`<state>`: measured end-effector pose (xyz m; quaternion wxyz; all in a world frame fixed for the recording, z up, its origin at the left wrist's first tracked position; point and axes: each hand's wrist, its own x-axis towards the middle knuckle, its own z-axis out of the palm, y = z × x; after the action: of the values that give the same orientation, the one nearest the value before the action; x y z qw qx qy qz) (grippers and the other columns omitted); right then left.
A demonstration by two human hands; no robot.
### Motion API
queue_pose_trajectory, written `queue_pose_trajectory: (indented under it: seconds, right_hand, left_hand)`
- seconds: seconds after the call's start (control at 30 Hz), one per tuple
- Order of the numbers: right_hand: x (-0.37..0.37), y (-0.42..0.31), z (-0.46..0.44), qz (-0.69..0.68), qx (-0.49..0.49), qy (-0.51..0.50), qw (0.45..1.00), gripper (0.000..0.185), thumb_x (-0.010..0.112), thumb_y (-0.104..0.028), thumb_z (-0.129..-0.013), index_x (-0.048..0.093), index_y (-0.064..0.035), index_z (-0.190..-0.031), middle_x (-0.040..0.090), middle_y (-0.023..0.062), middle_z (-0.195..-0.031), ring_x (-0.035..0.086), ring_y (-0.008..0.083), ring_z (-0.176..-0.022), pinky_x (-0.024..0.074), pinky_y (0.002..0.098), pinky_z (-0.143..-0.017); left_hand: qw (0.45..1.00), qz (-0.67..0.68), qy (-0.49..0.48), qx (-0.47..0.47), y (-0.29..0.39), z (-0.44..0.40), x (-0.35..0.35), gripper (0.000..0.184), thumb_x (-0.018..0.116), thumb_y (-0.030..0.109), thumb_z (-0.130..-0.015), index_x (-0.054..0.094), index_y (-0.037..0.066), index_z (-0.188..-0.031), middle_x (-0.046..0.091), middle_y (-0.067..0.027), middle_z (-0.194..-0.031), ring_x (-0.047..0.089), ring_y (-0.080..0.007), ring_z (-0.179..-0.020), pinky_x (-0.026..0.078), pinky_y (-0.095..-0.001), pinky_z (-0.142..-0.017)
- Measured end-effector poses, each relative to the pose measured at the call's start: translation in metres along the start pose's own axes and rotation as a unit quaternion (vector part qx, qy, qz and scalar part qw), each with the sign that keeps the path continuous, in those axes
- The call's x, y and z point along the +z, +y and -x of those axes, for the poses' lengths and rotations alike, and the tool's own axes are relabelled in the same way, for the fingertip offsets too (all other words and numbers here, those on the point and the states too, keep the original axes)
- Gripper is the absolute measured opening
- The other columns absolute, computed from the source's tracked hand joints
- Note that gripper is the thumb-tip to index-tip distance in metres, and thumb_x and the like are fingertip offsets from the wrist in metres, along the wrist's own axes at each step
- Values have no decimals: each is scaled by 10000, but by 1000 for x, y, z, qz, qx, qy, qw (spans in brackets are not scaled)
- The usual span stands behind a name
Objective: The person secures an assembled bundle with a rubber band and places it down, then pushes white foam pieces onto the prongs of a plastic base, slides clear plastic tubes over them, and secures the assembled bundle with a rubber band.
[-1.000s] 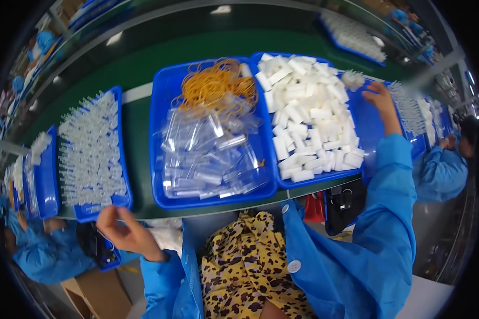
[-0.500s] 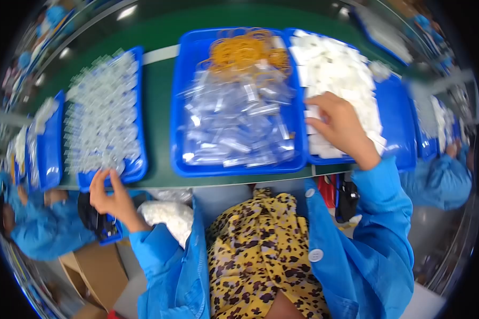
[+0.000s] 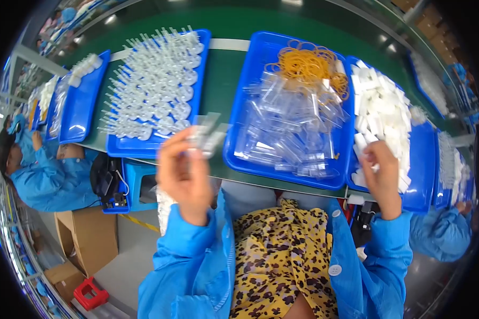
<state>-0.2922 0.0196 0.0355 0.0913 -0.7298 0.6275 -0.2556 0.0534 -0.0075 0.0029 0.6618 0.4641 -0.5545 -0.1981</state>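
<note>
My left hand (image 3: 183,173) is raised at the table's front edge, between two trays. Its fingers pinch a clear plastic piece (image 3: 210,137), blurred by motion, with narrow ends sticking out. To its left, the blue tray (image 3: 201,66) bears rows of clear plastic parts (image 3: 154,87) with round ends and thin stems. My right hand (image 3: 382,175) is at the near left side of the pile of small white cylinders (image 3: 380,101). Its fingers are curled closed around a white cylinder, partly hidden by them.
A blue tray (image 3: 237,127) in the middle holds clear plastic sleeves (image 3: 292,127) and yellow-orange rubber bands (image 3: 308,66). Co-workers in blue sit at left (image 3: 53,178) and right (image 3: 442,234). A cardboard box (image 3: 90,236) and red stool (image 3: 90,293) are on the floor.
My left hand has moved up and right from the left tray's near edge, carrying the clear piece. My right hand stays at the white cylinders, nearer the front. The view has turned left.
</note>
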Motion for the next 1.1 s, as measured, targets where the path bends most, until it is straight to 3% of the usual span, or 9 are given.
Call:
queue_pose_trajectory:
  seconds: [0.1, 0.17, 0.2, 0.27, 0.47, 0.73, 0.87, 0.93, 1.1]
  right_hand:
    - [-12, -2, 0, 0, 9, 97, 995, 130, 623, 39, -805, 570, -12, -912, 601, 106, -834, 598, 171, -684, 465, 261, -597]
    - [-13, 0, 9, -254, 98, 268, 924, 158, 615, 12, -844, 576, -22, -993, 634, 93, -904, 589, 114, -724, 471, 222, -609]
    - [-10, -5, 12, -245, 106, 271, 925, 158, 615, 12, -844, 576, -22, -993, 634, 93, -904, 589, 114, -724, 471, 222, -609]
    - [6, -29, 14, -485, 116, 301, 813, 164, 602, -15, -874, 556, -29, -1031, 643, 109, -960, 594, 114, -758, 482, 211, -629]
    - [37, -59, 18, -600, 114, 214, 762, 175, 588, -4, -892, 510, 7, -1048, 636, 142, -1003, 606, 118, -789, 514, 228, -661]
    - [38, -47, 18, -633, 116, 209, 737, 181, 608, -26, -898, 514, 10, -1048, 633, 135, -995, 613, 122, -818, 524, 241, -692]
    - [43, -57, 21, -601, 89, 215, 765, 180, 620, 14, -876, 535, 22, -1035, 620, 135, -1006, 609, 130, -847, 518, 247, -723]
    - [50, -55, 24, -489, 43, 219, 843, 180, 629, 47, -856, 560, 31, -1022, 601, 134, -1025, 601, 133, -882, 504, 241, -760]
    - [54, -50, 24, -372, 9, 230, 899, 155, 673, 44, -808, 627, 6, -950, 588, 130, -1023, 601, 183, -895, 492, 270, -764]
  left_hand:
    - [996, -10, -86, 28, 9, 9, 24, 86, 596, -31, -816, 579, -24, -900, 613, -220, -1065, 619, -268, -899, 487, -326, -758]
    - [989, -8, -138, 57, 22, 12, 40, 107, 615, -39, -804, 603, -28, -910, 608, -208, -1071, 618, -274, -860, 489, -332, -751]
    - [984, -1, -165, 70, 27, 14, 49, 113, 622, -41, -802, 611, -28, -914, 606, -204, -1070, 616, -276, -851, 489, -335, -748]
    - [977, 28, -200, 70, 34, 21, 65, 129, 641, -55, -791, 627, -25, -915, 596, -197, -1083, 620, -267, -812, 494, -326, -722]
    - [960, -4, -262, 100, 46, 29, 81, 153, 647, -77, -787, 640, -30, -933, 569, -189, -1124, 637, -219, -773, 529, -294, -652]
    - [960, -16, -260, 102, 41, 35, 87, 150, 648, -79, -788, 649, -27, -929, 570, -183, -1114, 641, -210, -766, 532, -286, -640]
    - [955, -52, -271, 111, 43, 35, 90, 187, 658, -81, -771, 659, -10, -943, 574, -179, -1105, 641, -215, -803, 536, -281, -642]
    - [951, -66, -271, 132, 42, 36, 90, 198, 661, -81, -765, 663, -5, -947, 575, -178, -1104, 640, -216, -813, 537, -280, -641]
    - [942, -33, -328, 60, 45, 37, 90, 300, 654, -99, -757, 640, -6, -1042, 562, -177, -1151, 612, -255, -987, 548, -293, -668]
